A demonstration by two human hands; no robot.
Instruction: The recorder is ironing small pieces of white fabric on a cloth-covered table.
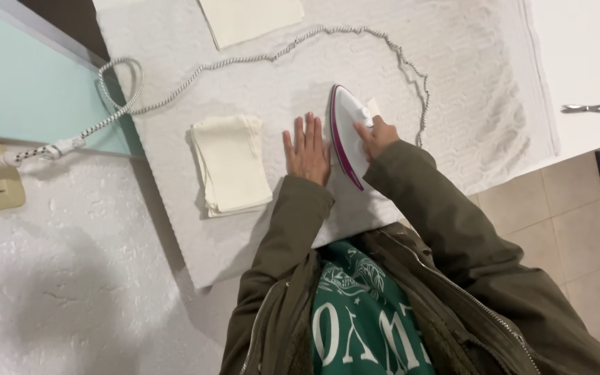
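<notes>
An iron (pixel 347 135), white with a purple edge, is seen standing on a surface (pixel 453 97) covered with a white textured cloth. All other places are given from this iron. Its handle is gripped by the right hand (pixel 378 136), whose fingers are closed around it from the right side. The left hand (pixel 307 149) is laid flat just to the left of the iron, palm down and fingers spread straight, pressed on the white cloth; nothing is held in it. A small corner of cream fabric (pixel 372 105) is visible just beyond the iron's handle, though how much of it lies under the iron cannot be told.

A stack of folded cream cloths (pixel 230 163) is seen further to the left of the iron, past the flat hand, lying on the same surface. Another cream piece (pixel 248 17) is placed well beyond the iron, toward the far left, partly cut off by the picture's edge. A braided black-and-white cord (pixel 258 59) is run from the iron's right side in a wide loop beyond it and away to the far left, off the surface's edge. A pair of scissors (pixel 595 108) is found well to the right of the iron, on a separate white top. Both arms are covered by olive jacket sleeves (pixel 453 229).
</notes>
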